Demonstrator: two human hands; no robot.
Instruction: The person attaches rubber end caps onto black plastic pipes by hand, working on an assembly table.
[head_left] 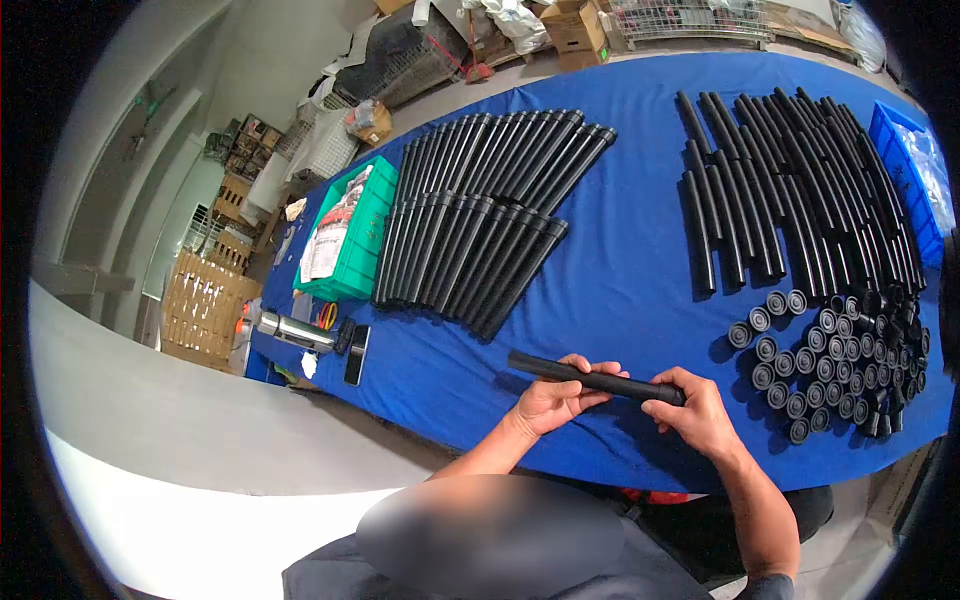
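A black tube (545,368) is held slantwise above the blue cloth, close to the table's front edge. My left hand (562,398) is closed around its middle, with the thumb on the near side. At the tube's right end, my right hand (692,410) grips a wider black cap (668,393) that sits on the tube. The fingers partly hide the cap, so how far it is seated cannot be told. Right of my hands, several loose black caps (797,405) are clustered. Above those caps lie rows of plain black tubes (735,225).
Black tubes with wider ends (480,225) lie fanned out at the centre left. A green crate (365,225) holding printed paper stands beside them. Near the left edge are a metal flask (295,330) and a phone (356,354). A blue bin (900,170) with clear bags stands far right.
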